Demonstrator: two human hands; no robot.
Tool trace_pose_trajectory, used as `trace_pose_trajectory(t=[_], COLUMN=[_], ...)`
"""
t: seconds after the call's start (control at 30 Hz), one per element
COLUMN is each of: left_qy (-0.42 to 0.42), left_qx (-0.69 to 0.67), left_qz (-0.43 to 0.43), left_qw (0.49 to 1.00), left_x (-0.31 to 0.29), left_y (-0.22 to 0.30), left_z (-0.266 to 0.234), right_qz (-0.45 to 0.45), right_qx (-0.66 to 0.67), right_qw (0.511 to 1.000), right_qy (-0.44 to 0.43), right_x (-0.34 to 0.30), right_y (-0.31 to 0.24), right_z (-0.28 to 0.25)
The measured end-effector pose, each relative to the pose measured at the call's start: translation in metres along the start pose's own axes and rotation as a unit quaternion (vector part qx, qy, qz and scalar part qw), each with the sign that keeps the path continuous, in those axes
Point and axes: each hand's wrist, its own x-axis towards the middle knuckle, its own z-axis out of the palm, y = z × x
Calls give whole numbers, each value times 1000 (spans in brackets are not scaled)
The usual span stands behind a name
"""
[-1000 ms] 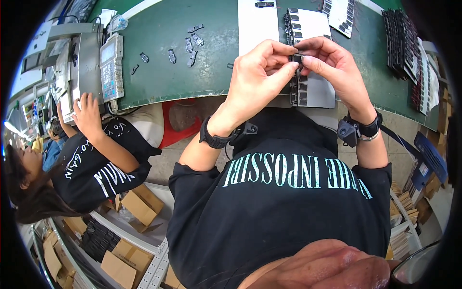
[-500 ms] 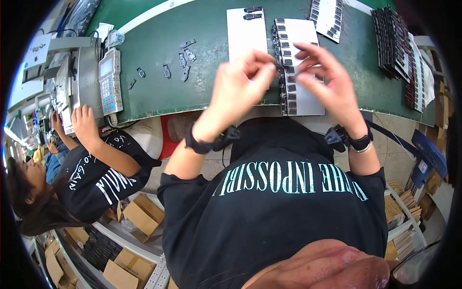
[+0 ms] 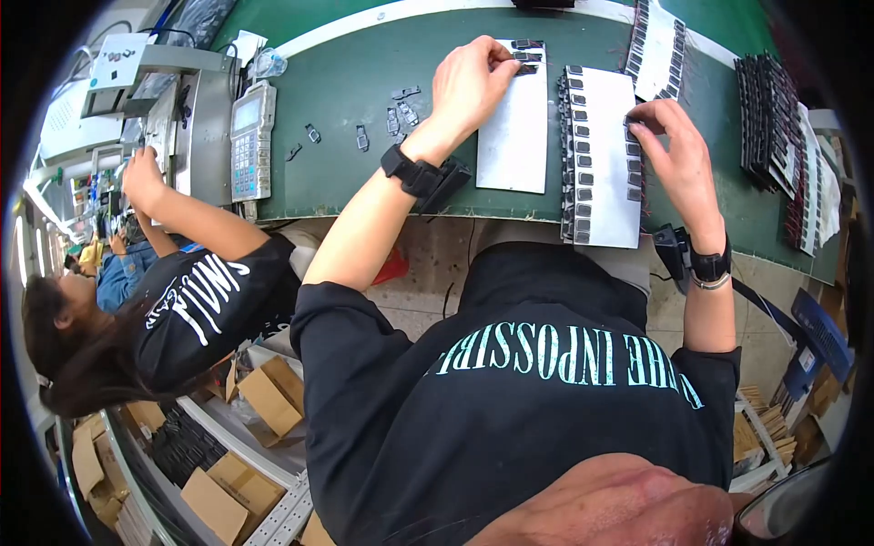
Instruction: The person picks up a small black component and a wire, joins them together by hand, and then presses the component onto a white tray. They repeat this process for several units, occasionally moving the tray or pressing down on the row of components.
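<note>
My left hand is closed in a pinch at the upper right of a white board. Its fingertips touch a small black rectangular part, the lowest of three in a short stack there. To the right lies a second white board, with small black parts in a column down each long side. At its right edge, my right hand has thumb and forefinger closed on one small black part. Thin dark red wires show beside that column.
Several loose black-and-grey parts lie on the green table left of the boards. A keypad device stands farther left. Another filled board lies behind, stacked boards at right. A co-worker's arm is at left.
My left hand has moved from the filled board to the left board, where a third part now shows. My right hand has moved to the filled board's right edge. The view has shifted.
</note>
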Motion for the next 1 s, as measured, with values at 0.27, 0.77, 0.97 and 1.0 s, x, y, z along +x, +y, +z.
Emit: trace_pose_trajectory(t=[0.27, 0.77, 0.97, 1.0], left_qy=[127, 32, 50, 25], left_qx=[138, 418, 111, 17], left_qz=[141, 198, 141, 134], left_qw=[972, 886, 982, 990], left_x=[-9, -33, -62, -72], left_y=[-8, -64, 10, 27], left_z=[-18, -84, -64, -54], right_qz=[35, 66, 82, 66], right_qx=[-13, 353, 412, 434], right_qw=[999, 933, 907, 898], right_qy=[-2, 41, -28, -28], right_x=[-5, -27, -39, -38], right_y=[2, -15, -35, -43], right_z=[-1, -14, -3, 6])
